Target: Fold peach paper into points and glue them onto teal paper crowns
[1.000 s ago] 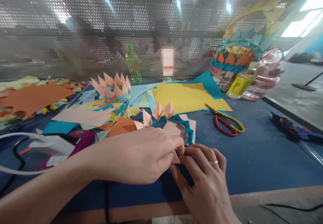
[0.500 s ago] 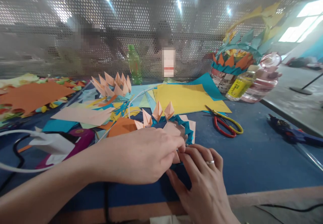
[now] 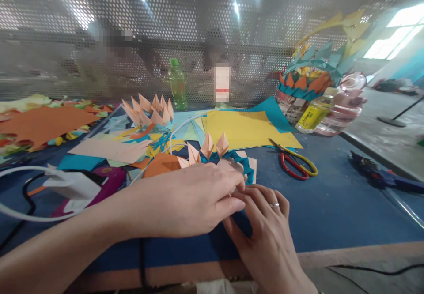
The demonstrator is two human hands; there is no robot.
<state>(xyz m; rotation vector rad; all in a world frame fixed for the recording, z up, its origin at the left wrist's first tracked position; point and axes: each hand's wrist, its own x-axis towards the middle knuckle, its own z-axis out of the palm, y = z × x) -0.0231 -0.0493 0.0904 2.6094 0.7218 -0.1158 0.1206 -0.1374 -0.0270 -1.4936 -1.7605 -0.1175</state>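
Observation:
A paper crown has a blue folded band (image 3: 247,167) and pointed peach pieces (image 3: 222,144) along its far side. My left hand (image 3: 185,199) reaches across its near side, fingers bent over and thumb stretched toward my right hand. My right hand (image 3: 266,221), with a ring on one finger, curls its fingers on the crown's near edge, close to my left fingertips. Both hands are closed on that part of the crown, and they hide most of it. Pale peach paper (image 3: 232,166) shows inside and behind the band.
Red-and-yellow scissors (image 3: 298,163) and a glue gun (image 3: 380,175) lie to the right. Yellow sheets (image 3: 241,128), a finished-looking peach crown (image 3: 150,111) and a green bottle (image 3: 177,84) stand behind. A white plug (image 3: 71,183) with cords sits left; other bottles (image 3: 314,113) are back right.
My left thumb has come up and stretched out to the right, toward my right fingers. My right hand has shifted slightly left and up. The crown stays nearly in place.

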